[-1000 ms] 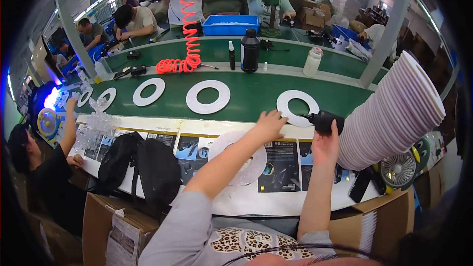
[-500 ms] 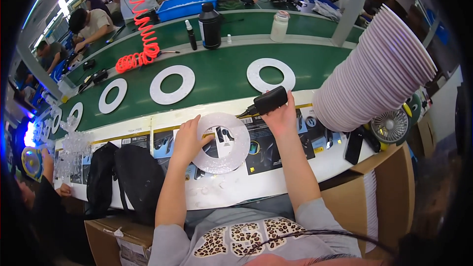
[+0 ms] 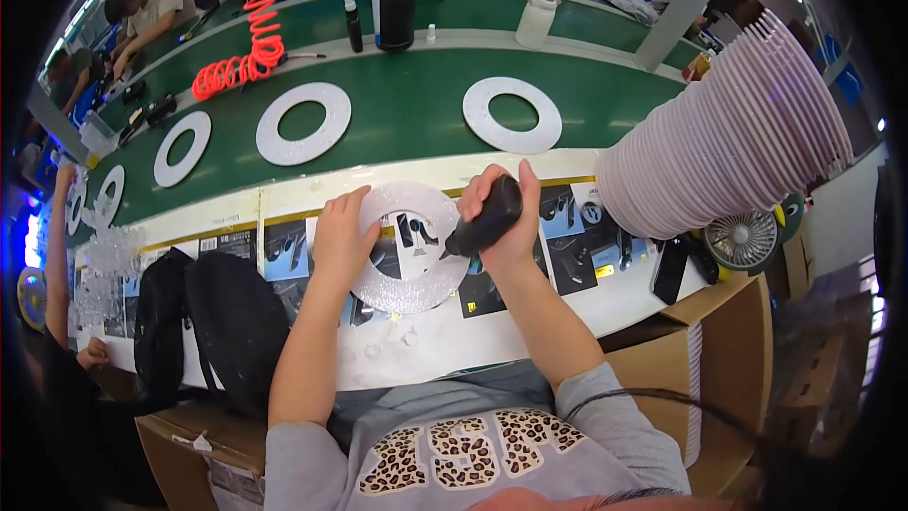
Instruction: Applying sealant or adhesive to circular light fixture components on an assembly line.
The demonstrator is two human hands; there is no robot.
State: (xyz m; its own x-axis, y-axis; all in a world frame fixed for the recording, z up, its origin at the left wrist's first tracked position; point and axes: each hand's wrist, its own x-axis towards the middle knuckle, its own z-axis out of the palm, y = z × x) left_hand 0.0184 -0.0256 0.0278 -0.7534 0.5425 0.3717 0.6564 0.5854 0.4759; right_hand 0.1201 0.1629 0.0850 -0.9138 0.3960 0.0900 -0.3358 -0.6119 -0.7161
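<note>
The ring lies flat on the worktop, over printed sheets, right at the two grips. The left hand rests on the ring's left edge, fingers spread and pressing down — open, holding nothing. The right hand is closed round a black bottle, tilted so its nozzle points down-left and meets the ring's right side. Just right of that grip leans a tall stack of pale discs, with a small fan below it. Beyond the grips, on the green belt, lie more white rings — well apart from the hands. Left of the left grip sits a black bag.
</note>
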